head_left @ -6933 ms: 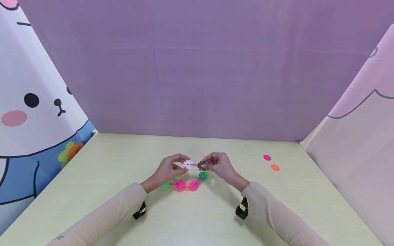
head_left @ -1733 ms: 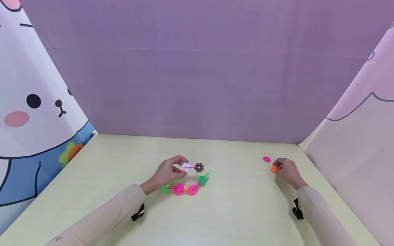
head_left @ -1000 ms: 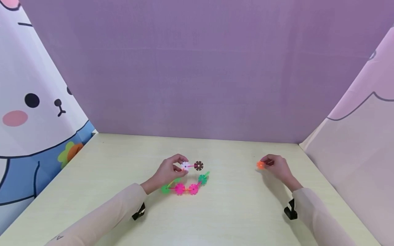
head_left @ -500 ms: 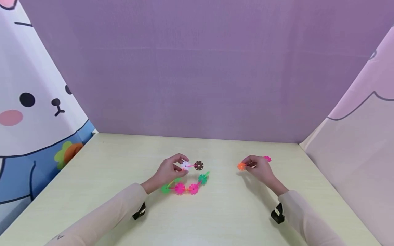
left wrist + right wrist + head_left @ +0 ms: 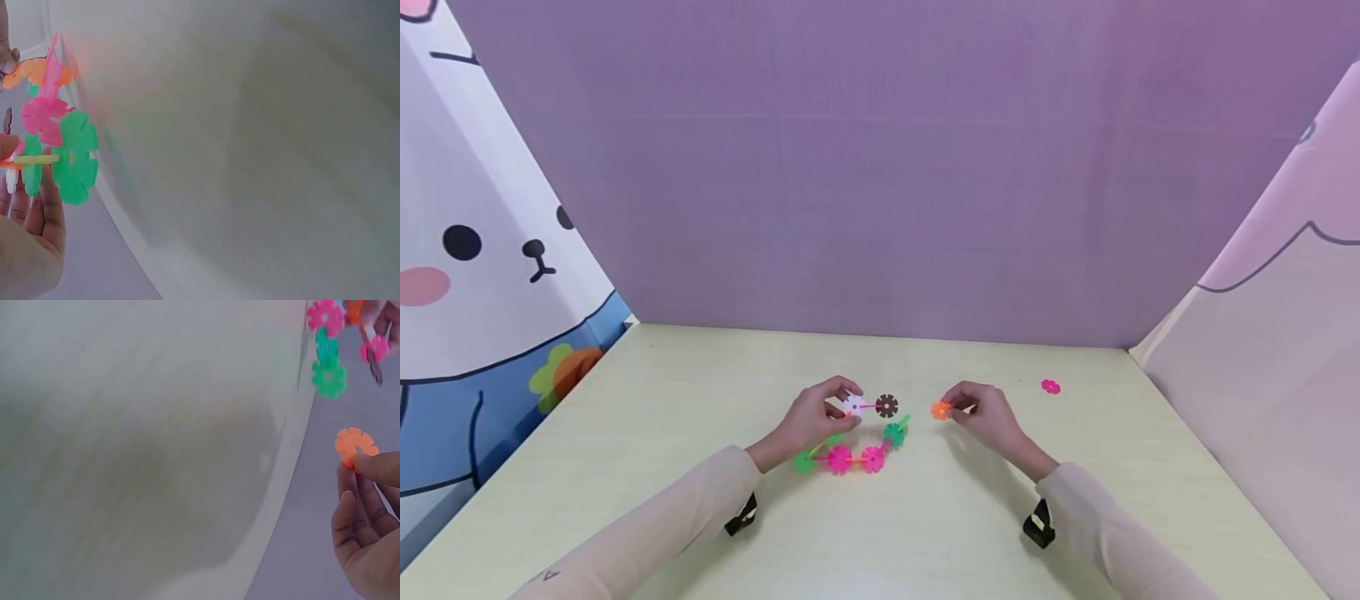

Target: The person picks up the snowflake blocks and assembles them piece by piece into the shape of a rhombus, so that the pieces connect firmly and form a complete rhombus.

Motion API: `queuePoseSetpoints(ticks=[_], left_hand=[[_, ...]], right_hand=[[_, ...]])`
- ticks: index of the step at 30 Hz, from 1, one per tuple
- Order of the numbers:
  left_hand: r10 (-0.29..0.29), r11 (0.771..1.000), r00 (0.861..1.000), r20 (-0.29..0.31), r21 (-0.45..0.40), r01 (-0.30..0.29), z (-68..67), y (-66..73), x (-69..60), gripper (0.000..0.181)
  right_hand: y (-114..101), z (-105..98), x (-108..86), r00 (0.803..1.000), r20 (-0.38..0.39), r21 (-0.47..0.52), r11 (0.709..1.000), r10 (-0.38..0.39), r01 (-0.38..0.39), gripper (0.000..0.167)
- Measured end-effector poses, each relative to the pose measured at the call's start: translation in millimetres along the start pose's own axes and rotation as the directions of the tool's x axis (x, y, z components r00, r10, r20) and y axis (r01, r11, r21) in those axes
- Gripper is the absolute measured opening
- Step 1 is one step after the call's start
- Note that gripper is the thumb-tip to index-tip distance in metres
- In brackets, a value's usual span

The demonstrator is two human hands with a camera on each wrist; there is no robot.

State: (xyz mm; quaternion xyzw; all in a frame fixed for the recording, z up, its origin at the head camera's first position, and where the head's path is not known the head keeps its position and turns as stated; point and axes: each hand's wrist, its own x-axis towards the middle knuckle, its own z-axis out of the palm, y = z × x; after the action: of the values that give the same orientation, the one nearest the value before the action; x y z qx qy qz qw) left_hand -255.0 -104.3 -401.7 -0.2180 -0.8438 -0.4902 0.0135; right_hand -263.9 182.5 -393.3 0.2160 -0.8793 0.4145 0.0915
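My left hand (image 5: 811, 421) pinches a white flower-shaped disc (image 5: 853, 406) that belongs to a chain of interlocked plastic flower discs. Out to its right, a pink disc seen edge-on links to a brown disc (image 5: 887, 406) at the chain's free end. The rest curves below through green discs (image 5: 805, 461), pink discs (image 5: 839, 460) and a teal disc (image 5: 893, 434). Between thumb and fingers my right hand (image 5: 988, 414) pinches a loose orange flower disc (image 5: 940, 410), a short gap to the right of the brown one. In the right wrist view, the orange disc (image 5: 356, 445) shows its slotted edge.
A single pink flower disc (image 5: 1051, 387) lies on the pale table (image 5: 880, 533) at the back right. A purple cloth wall (image 5: 880, 183) rises behind the table, with printed cloth panels on both sides.
My right hand left the chain, picked up the orange disc at the right and has carried it left towards the brown disc. The left hand has stayed nearly still, holding the chain.
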Motion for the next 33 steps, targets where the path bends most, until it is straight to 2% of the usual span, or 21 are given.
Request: queuePoseSetpoints(ticks=[7, 19, 33], left_hand=[[-0.023, 1.000, 1.000, -0.002, 0.007, 0.023, 0.5, -1.2, 0.4, 0.035], [-0.031, 0.999, 1.000, -0.001, 0.009, 0.031, -0.6, -0.6, 0.0, 0.035], [-0.029, 1.000, 1.000, 0.002, -0.004, 0.029, 1.4, -1.6, 0.7, 0.034]], right_hand=[[-17, 17, 4.6, 0.998, -0.006, 0.030, 0.998, -0.057, 0.057, 0.015], [-28, 35, 9.1, 0.989, -0.061, 0.040, 0.989, -0.137, 0.140, 0.015], [-31, 41, 8.5, 0.972, -0.106, -0.060, 0.977, -0.209, 0.204, 0.016]])
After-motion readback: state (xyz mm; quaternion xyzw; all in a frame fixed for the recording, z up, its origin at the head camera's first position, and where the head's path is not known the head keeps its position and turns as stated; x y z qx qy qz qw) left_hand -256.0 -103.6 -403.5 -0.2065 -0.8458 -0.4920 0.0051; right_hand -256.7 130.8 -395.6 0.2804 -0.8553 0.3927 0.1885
